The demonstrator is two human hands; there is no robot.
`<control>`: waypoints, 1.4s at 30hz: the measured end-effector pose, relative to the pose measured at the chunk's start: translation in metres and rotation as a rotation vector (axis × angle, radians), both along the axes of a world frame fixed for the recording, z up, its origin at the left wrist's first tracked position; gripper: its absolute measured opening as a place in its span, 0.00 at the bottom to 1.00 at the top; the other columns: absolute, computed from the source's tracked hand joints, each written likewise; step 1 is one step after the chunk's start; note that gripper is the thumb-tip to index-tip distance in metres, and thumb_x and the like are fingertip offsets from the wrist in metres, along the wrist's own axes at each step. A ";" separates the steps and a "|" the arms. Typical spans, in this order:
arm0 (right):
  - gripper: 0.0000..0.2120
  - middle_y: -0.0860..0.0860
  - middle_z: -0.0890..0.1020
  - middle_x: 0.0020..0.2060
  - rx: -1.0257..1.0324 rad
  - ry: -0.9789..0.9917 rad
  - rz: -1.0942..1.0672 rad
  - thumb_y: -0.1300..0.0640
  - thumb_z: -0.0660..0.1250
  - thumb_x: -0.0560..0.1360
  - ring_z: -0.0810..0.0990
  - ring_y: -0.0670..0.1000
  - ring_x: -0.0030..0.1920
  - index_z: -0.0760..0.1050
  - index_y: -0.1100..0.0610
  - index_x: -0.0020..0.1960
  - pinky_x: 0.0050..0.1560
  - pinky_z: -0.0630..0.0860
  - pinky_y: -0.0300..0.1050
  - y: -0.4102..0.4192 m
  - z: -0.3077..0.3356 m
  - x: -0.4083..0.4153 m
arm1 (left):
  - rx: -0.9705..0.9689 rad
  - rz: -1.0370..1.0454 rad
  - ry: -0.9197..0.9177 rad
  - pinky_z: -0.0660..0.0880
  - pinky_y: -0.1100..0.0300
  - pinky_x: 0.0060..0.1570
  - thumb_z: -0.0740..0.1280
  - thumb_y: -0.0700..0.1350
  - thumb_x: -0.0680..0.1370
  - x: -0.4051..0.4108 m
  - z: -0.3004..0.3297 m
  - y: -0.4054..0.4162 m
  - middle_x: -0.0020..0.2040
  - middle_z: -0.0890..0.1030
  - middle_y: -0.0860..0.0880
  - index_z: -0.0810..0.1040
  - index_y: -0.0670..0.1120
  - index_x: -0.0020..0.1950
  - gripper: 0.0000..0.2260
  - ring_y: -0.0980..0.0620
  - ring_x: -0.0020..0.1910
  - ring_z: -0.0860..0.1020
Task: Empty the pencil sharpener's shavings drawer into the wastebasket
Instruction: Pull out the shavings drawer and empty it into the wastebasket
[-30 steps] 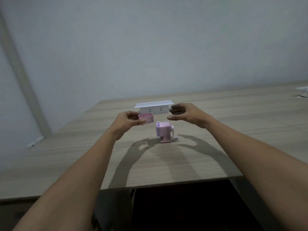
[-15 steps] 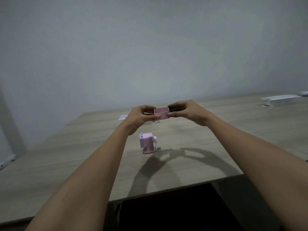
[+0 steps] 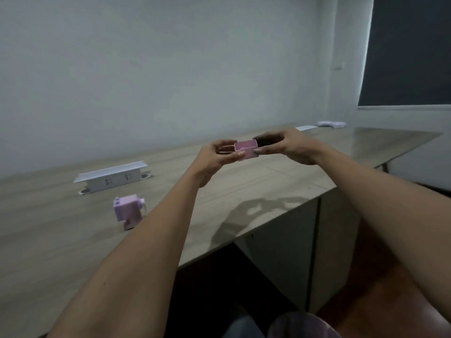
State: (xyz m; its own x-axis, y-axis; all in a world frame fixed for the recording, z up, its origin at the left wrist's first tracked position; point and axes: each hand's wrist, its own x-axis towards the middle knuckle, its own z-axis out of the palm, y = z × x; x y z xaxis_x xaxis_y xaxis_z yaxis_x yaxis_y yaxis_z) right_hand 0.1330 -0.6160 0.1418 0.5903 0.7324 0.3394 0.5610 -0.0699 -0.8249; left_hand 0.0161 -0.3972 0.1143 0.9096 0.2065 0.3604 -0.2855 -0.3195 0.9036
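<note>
A small pink shavings drawer [image 3: 246,149] is held in the air above the table, its open top facing me. My left hand [image 3: 217,158] pinches its left end and my right hand [image 3: 286,146] grips its right end. The pink pencil sharpener [image 3: 128,211] stands upright on the wooden table [image 3: 61,240], down to the left and apart from both hands, partly behind my left forearm. No wastebasket shows in this view.
A white socket box [image 3: 112,176] with a raised lid sits on the table behind the sharpener. Small white items [image 3: 330,123] lie at the table's far right end. The table's front edge runs diagonally, with a cabinet panel [image 3: 280,252] and reddish floor [image 3: 390,289] below on the right.
The view has swung to the right, so the sharpener and socket box now sit far left. Both hands have carried the drawer rightward, away from the sharpener; the right hand joined the grip.
</note>
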 end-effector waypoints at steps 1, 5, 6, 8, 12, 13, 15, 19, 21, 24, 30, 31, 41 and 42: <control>0.23 0.50 0.87 0.59 -0.006 0.003 -0.023 0.60 0.78 0.71 0.83 0.47 0.63 0.81 0.59 0.65 0.69 0.74 0.44 -0.016 -0.001 0.001 | -0.005 -0.023 0.005 0.80 0.56 0.59 0.79 0.42 0.72 0.007 -0.004 -0.013 0.60 0.85 0.42 0.78 0.40 0.69 0.27 0.46 0.59 0.84; 0.24 0.50 0.86 0.59 -0.027 0.021 -0.109 0.59 0.79 0.70 0.82 0.47 0.63 0.81 0.58 0.66 0.69 0.74 0.45 -0.077 -0.017 0.008 | -0.033 -0.106 0.021 0.79 0.56 0.60 0.80 0.44 0.71 0.032 -0.025 -0.063 0.59 0.86 0.42 0.78 0.39 0.69 0.29 0.48 0.58 0.84; 0.24 0.50 0.86 0.60 -0.023 0.031 -0.131 0.59 0.79 0.70 0.82 0.48 0.64 0.81 0.58 0.66 0.69 0.74 0.45 -0.089 -0.024 0.010 | -0.037 -0.126 0.023 0.79 0.57 0.60 0.80 0.44 0.71 0.035 -0.032 -0.076 0.59 0.86 0.42 0.79 0.39 0.68 0.27 0.49 0.58 0.84; 0.25 0.52 0.86 0.60 -0.027 0.062 -0.174 0.61 0.79 0.70 0.82 0.49 0.64 0.81 0.59 0.66 0.70 0.74 0.47 -0.113 -0.039 0.013 | -0.030 -0.167 0.032 0.79 0.60 0.58 0.78 0.42 0.73 0.042 -0.046 -0.099 0.59 0.86 0.43 0.81 0.38 0.66 0.23 0.51 0.55 0.85; 0.30 0.51 0.85 0.61 -0.087 0.132 -0.232 0.53 0.83 0.65 0.82 0.51 0.65 0.81 0.56 0.66 0.69 0.74 0.49 -0.152 -0.073 0.018 | -0.050 -0.232 0.066 0.79 0.61 0.60 0.77 0.41 0.74 0.052 -0.085 -0.137 0.59 0.86 0.41 0.81 0.36 0.66 0.21 0.51 0.54 0.84; 0.32 0.51 0.85 0.61 -0.088 0.155 -0.245 0.53 0.83 0.63 0.82 0.51 0.65 0.81 0.56 0.65 0.67 0.75 0.47 -0.160 -0.083 0.017 | -0.049 -0.239 0.079 0.79 0.59 0.61 0.78 0.41 0.74 0.054 -0.095 -0.144 0.59 0.86 0.40 0.81 0.36 0.66 0.22 0.50 0.55 0.85; 0.32 0.53 0.86 0.60 -0.058 0.232 -0.263 0.57 0.82 0.63 0.82 0.51 0.64 0.81 0.60 0.65 0.65 0.77 0.44 -0.174 -0.106 0.015 | -0.022 -0.240 0.116 0.79 0.57 0.61 0.78 0.43 0.73 0.058 -0.116 -0.155 0.59 0.86 0.42 0.81 0.37 0.66 0.22 0.50 0.55 0.85; 0.29 0.57 0.85 0.60 -0.030 0.356 -0.297 0.66 0.79 0.67 0.84 0.51 0.62 0.79 0.64 0.66 0.64 0.78 0.42 -0.190 -0.155 0.011 | -0.002 -0.259 0.175 0.79 0.59 0.61 0.79 0.45 0.72 0.060 -0.157 -0.171 0.59 0.86 0.45 0.82 0.40 0.66 0.23 0.52 0.57 0.84; 0.27 0.56 0.85 0.59 -0.047 0.401 -0.310 0.68 0.78 0.68 0.84 0.50 0.60 0.79 0.63 0.66 0.61 0.79 0.39 -0.194 -0.180 0.009 | 0.007 -0.261 0.216 0.78 0.61 0.61 0.80 0.46 0.71 0.060 -0.181 -0.174 0.59 0.86 0.46 0.82 0.41 0.66 0.24 0.51 0.59 0.84; 0.26 0.57 0.85 0.58 -0.053 0.483 -0.312 0.70 0.77 0.69 0.86 0.47 0.55 0.78 0.65 0.67 0.56 0.80 0.35 -0.196 -0.219 0.006 | -0.031 -0.269 0.274 0.79 0.65 0.56 0.80 0.42 0.71 0.058 -0.217 -0.177 0.58 0.87 0.45 0.82 0.40 0.65 0.23 0.52 0.57 0.85; 0.26 0.57 0.85 0.58 -0.092 0.624 -0.313 0.69 0.77 0.69 0.86 0.45 0.52 0.78 0.65 0.66 0.52 0.80 0.33 -0.191 -0.300 0.005 | -0.122 -0.276 0.411 0.77 0.60 0.63 0.79 0.40 0.72 0.050 -0.290 -0.175 0.60 0.86 0.43 0.82 0.38 0.65 0.22 0.49 0.61 0.84; 0.26 0.57 0.85 0.58 -0.109 0.648 -0.311 0.69 0.77 0.69 0.86 0.45 0.52 0.78 0.65 0.66 0.52 0.80 0.33 -0.190 -0.314 0.004 | -0.143 -0.279 0.438 0.77 0.62 0.63 0.78 0.39 0.73 0.047 -0.303 -0.175 0.60 0.86 0.42 0.82 0.37 0.66 0.22 0.50 0.60 0.84; 0.18 0.61 0.85 0.58 -0.189 0.888 -0.331 0.65 0.80 0.68 0.84 0.55 0.61 0.82 0.59 0.57 0.68 0.77 0.49 -0.175 -0.427 -0.013 | -0.306 -0.243 0.739 0.80 0.55 0.59 0.77 0.40 0.75 0.033 -0.408 -0.167 0.60 0.85 0.36 0.81 0.36 0.66 0.21 0.44 0.56 0.85; 0.18 0.63 0.85 0.59 -0.182 0.929 -0.339 0.65 0.79 0.69 0.84 0.55 0.59 0.81 0.61 0.57 0.67 0.77 0.49 -0.174 -0.434 -0.015 | -0.315 -0.239 0.776 0.80 0.55 0.61 0.77 0.40 0.75 0.033 -0.414 -0.166 0.59 0.85 0.36 0.80 0.36 0.67 0.21 0.43 0.57 0.85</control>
